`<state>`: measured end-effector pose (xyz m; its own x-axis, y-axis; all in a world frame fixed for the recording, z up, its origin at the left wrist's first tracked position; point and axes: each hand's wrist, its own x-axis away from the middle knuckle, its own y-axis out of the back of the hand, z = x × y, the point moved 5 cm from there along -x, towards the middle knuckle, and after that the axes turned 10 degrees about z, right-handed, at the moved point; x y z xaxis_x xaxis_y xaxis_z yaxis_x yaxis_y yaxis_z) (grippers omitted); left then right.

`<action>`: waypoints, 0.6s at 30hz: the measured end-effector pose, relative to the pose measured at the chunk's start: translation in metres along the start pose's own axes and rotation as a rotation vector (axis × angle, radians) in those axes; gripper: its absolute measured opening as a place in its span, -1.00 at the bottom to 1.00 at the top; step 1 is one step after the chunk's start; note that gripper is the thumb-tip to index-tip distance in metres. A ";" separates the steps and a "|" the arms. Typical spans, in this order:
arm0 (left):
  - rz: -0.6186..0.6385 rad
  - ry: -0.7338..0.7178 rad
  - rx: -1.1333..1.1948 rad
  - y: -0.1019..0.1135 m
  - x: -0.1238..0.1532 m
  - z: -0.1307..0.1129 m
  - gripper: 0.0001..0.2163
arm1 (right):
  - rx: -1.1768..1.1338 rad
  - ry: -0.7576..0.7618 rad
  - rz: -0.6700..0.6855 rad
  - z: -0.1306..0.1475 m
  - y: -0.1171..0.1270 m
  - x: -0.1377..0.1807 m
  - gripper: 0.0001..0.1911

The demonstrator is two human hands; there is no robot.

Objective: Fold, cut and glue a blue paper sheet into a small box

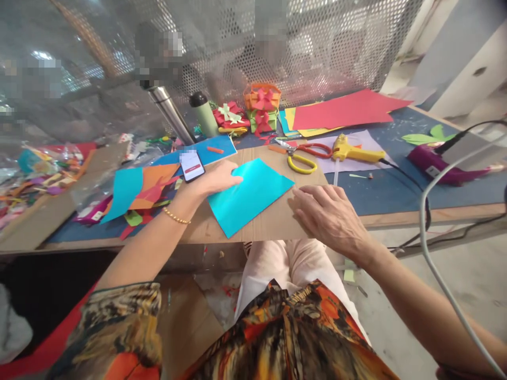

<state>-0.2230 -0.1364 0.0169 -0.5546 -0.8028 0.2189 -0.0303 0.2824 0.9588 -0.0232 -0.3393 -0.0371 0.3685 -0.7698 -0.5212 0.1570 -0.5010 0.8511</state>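
Note:
A bright blue sheet of paper [253, 198] lies on a piece of cardboard [273, 224] at the table's front edge. My left hand [217, 179] is at the sheet's left edge, its thumb over the paper and its other fingers along the edge; it holds the sheet there. My right hand [330, 214] hangs over the cardboard just right of the sheet, fingers loosely bent and apart, with nothing visible in it. Beyond the sheet lie scissors [303, 163] with red and yellow handles, and a yellow glue gun [358, 150] on pale purple paper.
A phone [192, 164] lies behind my left hand. A steel flask [172, 113], a green bottle [205, 116] and paper baskets [262, 108] stand at the back. Red sheets [344, 113] lie back right. A purple glue gun [441, 163] and a grey cable [425, 227] are on the right.

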 end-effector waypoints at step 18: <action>0.120 -0.268 1.220 -0.092 0.157 -0.056 -0.20 | -0.195 0.218 0.073 0.041 0.018 0.006 -0.60</action>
<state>-0.2612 -0.3177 -0.0272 -0.7545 -0.6467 0.1121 -0.6370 0.7626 0.1122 -0.0555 -0.3688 -0.0278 0.5698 -0.6876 -0.4501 0.2883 -0.3457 0.8930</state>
